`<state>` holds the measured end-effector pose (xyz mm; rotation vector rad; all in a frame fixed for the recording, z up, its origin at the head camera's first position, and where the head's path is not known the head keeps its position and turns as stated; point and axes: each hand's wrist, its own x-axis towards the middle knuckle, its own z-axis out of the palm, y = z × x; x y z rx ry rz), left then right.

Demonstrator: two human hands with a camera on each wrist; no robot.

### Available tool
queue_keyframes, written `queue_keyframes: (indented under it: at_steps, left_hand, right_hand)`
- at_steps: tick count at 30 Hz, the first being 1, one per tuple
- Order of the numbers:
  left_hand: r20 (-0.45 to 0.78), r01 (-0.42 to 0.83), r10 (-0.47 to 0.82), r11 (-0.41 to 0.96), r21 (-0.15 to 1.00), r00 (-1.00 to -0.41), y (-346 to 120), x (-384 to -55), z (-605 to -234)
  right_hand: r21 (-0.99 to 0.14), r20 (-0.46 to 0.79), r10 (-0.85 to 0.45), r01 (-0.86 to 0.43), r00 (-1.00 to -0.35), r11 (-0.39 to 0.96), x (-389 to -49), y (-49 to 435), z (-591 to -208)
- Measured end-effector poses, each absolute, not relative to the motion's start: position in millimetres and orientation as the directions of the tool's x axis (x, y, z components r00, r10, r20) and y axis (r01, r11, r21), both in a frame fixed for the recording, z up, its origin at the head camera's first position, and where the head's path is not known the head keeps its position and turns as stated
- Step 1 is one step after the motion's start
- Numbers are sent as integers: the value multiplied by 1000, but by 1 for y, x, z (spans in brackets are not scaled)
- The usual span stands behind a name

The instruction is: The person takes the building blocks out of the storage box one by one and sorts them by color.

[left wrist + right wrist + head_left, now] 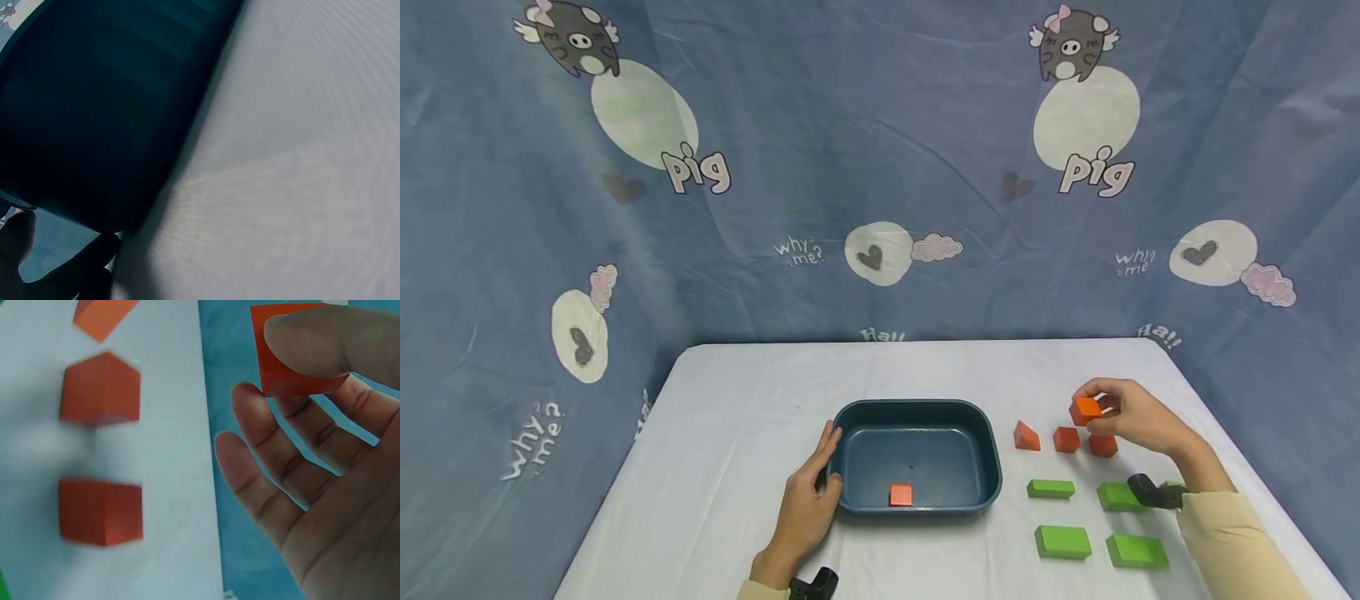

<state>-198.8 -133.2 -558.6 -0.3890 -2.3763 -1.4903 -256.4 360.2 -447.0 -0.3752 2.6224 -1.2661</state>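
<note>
My right hand (pixel 1142 418) pinches an orange cube (pixel 1084 411) between thumb and fingers, above the right part of the table. In the right wrist view the thumb lies across the cube (pixel 297 381), and the other fingers spread below it. Under and beside that hand are two more orange cubes (pixel 1065 439) and an orange triangular block (pixel 1026 437). My left hand (pixel 807 502) touches the left side of a dark blue tray (pixel 917 407), its fingers extended along the rim. One orange block (pixel 900 495) lies inside the tray, near its front wall.
Several green rectangular blocks (pixel 1063 542) lie right of the tray, nearer the front; the right forearm partly covers some. A white cloth (pixel 737 433) covers the table. A blue printed curtain (pixel 880 167) hangs behind and at the sides.
</note>
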Motion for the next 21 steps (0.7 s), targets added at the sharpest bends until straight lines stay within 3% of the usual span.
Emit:
queue_keyframes:
  at_steps: [21]
  left_hand:
    - [407,396,66,418,818,-911,-134,-200,-560]
  right_hand:
    - [-699,-38,-154,-84,-987,710,-236,414,-472]
